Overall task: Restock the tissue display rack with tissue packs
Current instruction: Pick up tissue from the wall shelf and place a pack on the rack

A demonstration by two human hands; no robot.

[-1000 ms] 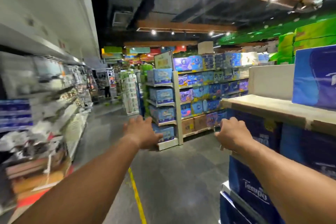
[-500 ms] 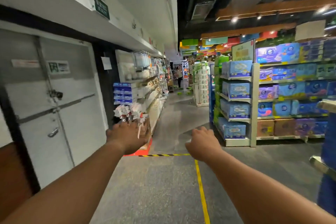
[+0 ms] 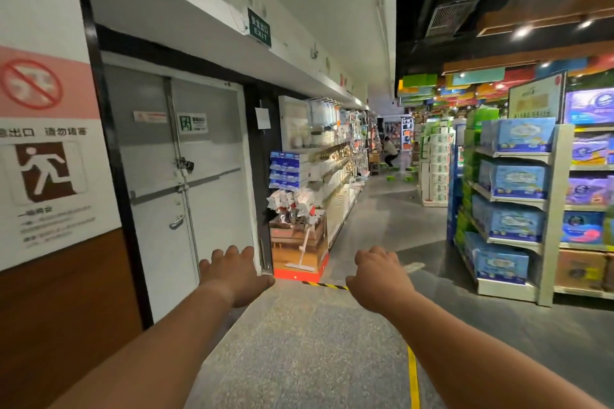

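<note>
Both bare forearms are extended forward at about waist height, backs of the hands turned up. The left hand [image 3: 234, 272] is held with fingers loosely curled downward and slightly spread; nothing is gripped. The right hand [image 3: 378, 276] is curled more tightly, near a loose fist, knuckles forward; no object is seen in it, though the palm side is hidden.

Landmark: the grey double emergency door with steel push bar [image 3: 186, 189], seen just left of the left hand. A green exit sign [image 3: 259, 27] is mounted above it.

The white metal tissue display rack [image 3: 518, 206] is located well to the right of the door, across the grey speckled floor [image 3: 299, 342]. Four tiers are noted, each carrying light-blue plastic-wrapped tissue packs [image 3: 516, 178] with pale printed labels. All tiers appear filled. The rack is well apart from both hands.

A yellow floor line [image 3: 413, 375] runs under the right forearm.
</note>
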